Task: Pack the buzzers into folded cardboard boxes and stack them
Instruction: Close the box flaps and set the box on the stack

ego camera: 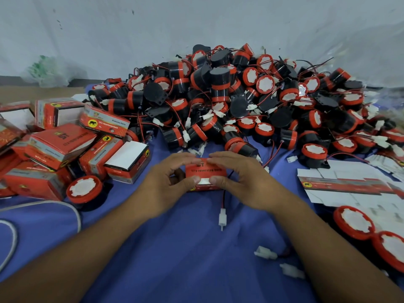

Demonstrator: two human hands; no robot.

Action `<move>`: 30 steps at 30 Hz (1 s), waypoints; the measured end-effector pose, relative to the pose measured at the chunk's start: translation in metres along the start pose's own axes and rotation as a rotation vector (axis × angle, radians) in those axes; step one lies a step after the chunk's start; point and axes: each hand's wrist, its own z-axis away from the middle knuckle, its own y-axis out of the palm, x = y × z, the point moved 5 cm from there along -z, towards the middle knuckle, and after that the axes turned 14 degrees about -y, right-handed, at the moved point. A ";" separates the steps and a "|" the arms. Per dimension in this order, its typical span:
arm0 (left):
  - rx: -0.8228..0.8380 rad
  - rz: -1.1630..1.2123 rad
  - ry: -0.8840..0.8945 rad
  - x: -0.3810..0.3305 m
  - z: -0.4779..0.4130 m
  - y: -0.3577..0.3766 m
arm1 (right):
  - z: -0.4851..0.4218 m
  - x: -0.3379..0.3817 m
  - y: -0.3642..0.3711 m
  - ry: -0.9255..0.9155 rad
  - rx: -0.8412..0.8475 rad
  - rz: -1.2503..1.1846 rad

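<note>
Red printed cardboard box [204, 171], small, lettered in black; held at centre just above the blue cloth-covered tabletop [185, 248], in front of the heap; contents hidden.

Left hand [168, 182] clasped round the box's left end, thumb on the near face, fingers curled over the far top edge; right hand [244, 182] clasped likewise round the right end, thumb tip close beside the left thumb tip.

Thin red-and-black wire with white plastic connector [222, 216], trailing out from under the box; connector lying on the cloth between the forearms.

Large heap of black cylindrical buzzers [229, 101], red-rimmed, white-faced, wires tangled throughout; piled behind the hands against the pale wall sheet [153, 29].

Cluster of red-and-grey folded boxes [63, 145], at left, tumbled at various angles, some leaning on others; a few with a white face showing.

Single red-rimmed buzzer [84, 189], face up, just beside the nearest of those boxes.

Flat white-and-red box blanks [349, 189], unfolded, overlapping, spread at right.

Pair of face-up buzzers [354, 223], side by side at the lower right edge, next to the blanks.

Two loose white connectors [265, 252], on the cloth just beside the right forearm.

White cord [47, 202], curving across the cloth at lower left.
</note>
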 end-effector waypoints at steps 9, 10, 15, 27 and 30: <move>-0.071 -0.033 0.078 -0.010 0.002 0.002 | -0.003 0.006 -0.002 -0.117 -0.038 0.058; -0.081 -0.040 0.067 -0.010 0.002 0.002 | -0.003 0.005 -0.002 -0.112 -0.041 0.063; -0.099 -0.195 0.150 -0.012 0.005 0.000 | -0.002 0.012 0.002 -0.124 0.031 0.104; -0.077 -0.648 0.383 -0.009 0.013 0.004 | 0.009 0.014 0.013 -0.084 0.188 0.211; -0.095 -0.471 0.310 -0.013 0.016 0.000 | 0.009 0.014 0.014 -0.077 0.149 0.161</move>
